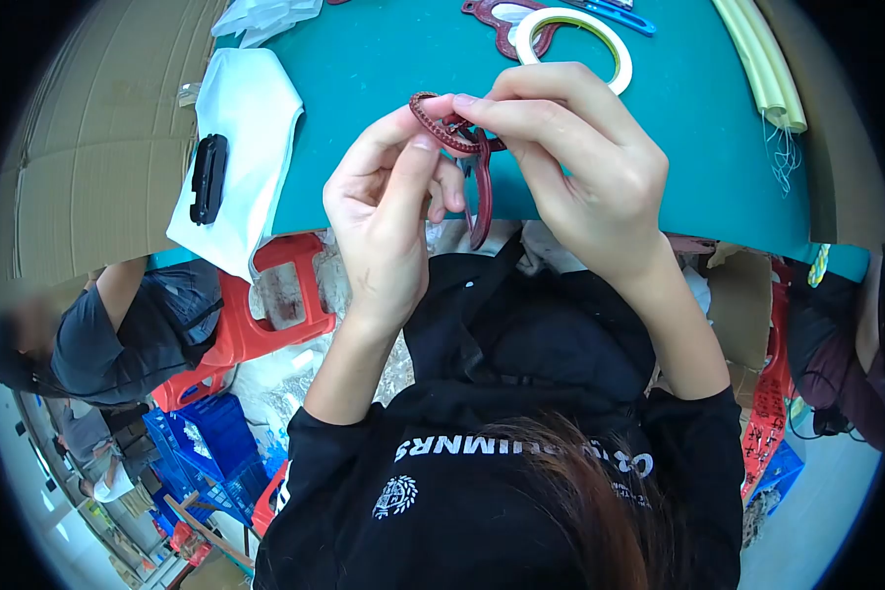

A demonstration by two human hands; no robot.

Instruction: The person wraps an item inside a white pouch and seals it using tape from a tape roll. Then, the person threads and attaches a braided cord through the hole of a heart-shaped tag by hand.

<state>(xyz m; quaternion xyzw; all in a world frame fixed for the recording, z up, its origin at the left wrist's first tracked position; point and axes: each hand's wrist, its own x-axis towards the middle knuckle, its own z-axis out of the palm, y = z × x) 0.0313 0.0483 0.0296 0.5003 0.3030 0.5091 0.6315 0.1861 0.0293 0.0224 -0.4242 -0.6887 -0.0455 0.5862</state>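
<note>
A dark red stitched strap piece hangs between my two hands, its upper part curved into a loop. My left hand pinches the loop's left side between thumb and fingers. My right hand has its thumb and index finger closed on the top of the same piece, near the left fingertips. The strap's lower end dangles below the fingers at the table's front edge. Just beyond my right hand lies a roll of cream tape, partly over another dark red piece.
On the green table are a white sheet with a black case, a blue cutter and pale yellow rolls. Cardboard borders both sides. A person sits at left near a red stool; another sits at right.
</note>
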